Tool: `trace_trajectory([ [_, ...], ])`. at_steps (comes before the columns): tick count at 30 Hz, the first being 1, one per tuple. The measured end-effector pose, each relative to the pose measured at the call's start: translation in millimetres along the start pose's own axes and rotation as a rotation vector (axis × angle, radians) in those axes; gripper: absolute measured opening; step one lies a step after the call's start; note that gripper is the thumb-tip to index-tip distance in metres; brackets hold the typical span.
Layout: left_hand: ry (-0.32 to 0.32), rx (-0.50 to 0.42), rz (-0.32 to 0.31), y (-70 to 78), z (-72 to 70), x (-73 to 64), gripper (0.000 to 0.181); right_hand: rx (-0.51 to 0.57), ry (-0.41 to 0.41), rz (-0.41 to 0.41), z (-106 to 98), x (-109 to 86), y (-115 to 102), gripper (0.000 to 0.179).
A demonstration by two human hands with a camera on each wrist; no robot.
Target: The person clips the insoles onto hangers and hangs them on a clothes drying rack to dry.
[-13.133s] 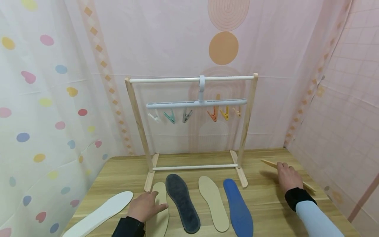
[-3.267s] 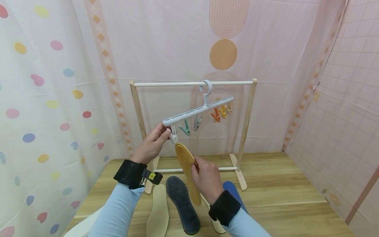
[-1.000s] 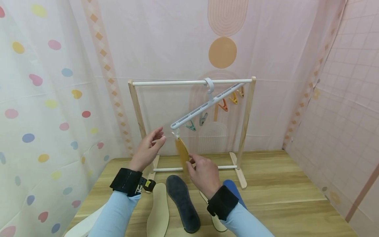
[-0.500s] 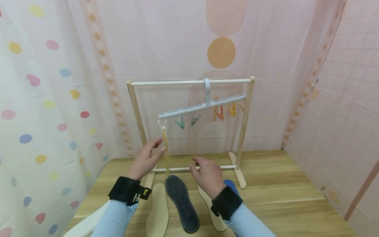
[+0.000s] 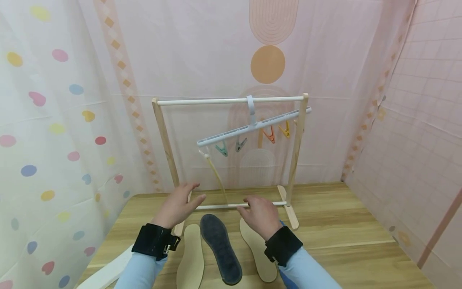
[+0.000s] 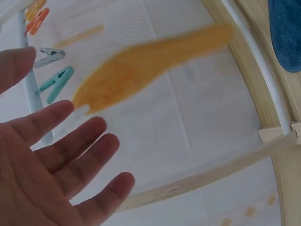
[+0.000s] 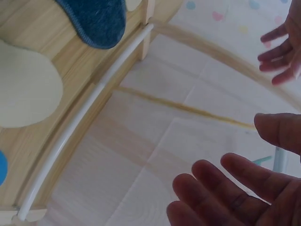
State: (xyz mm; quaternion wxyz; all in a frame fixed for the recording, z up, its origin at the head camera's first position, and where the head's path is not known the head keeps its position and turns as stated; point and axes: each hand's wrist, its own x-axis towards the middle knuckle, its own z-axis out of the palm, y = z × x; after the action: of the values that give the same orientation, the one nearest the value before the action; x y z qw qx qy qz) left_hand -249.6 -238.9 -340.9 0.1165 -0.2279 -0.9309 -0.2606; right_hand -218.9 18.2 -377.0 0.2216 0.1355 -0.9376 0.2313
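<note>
A yellow-orange insole [image 5: 217,179] hangs from the white clip [image 5: 205,154] at the left end of a pale blue clip hanger [image 5: 229,133]. Edge-on in the head view, it shows its broad face in the left wrist view. The hanger tilts, left end low, on the rack's top bar. My left hand [image 5: 177,205], fingers spread, is apart from the insole on its left and holds nothing. My right hand [image 5: 260,216] hovers above a cream insole [image 5: 257,251], with loosely bent fingers and nothing in them.
On the wooden table lie another cream insole [image 5: 191,257], a dark grey insole [image 5: 221,249], a white insole [image 5: 108,269] and a blue one mostly behind the right sleeve. Green, grey, orange and yellow clips hang along the hanger. The rack's right post [image 5: 297,152] crosses the hanger.
Both hands have let go of the clip and the yellow-orange insole, and have moved down and apart. The insole, earlier lifted from the table at right, now swings from the clip; the hanger turns and sways.
</note>
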Motion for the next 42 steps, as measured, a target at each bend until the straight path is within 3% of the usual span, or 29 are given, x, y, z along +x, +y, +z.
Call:
trace_trajectory([
  [13, -0.128, 0.118, -0.095, 5.5, 10.3, -12.8, 0.056, -0.013, -0.084, 0.078, -12.4, -3.2, 27.1, 0.029],
  [20, -0.152, 0.191, -0.091, 5.0, 17.3, -19.9, 0.054, 0.000, -0.113, 0.120, -16.9, -7.8, 39.3, 0.030],
  [33, -0.200, 0.206, -0.127, -0.1, 32.7, -27.8, 0.054, 0.020, -0.161, 0.205, -17.5, -21.2, 65.8, 0.032],
  [42, -0.236, 0.196, -0.151, -4.6, 46.0, -38.6, 0.052, -0.044, -0.163, 0.170, -13.5, -34.2, 84.4, 0.024],
])
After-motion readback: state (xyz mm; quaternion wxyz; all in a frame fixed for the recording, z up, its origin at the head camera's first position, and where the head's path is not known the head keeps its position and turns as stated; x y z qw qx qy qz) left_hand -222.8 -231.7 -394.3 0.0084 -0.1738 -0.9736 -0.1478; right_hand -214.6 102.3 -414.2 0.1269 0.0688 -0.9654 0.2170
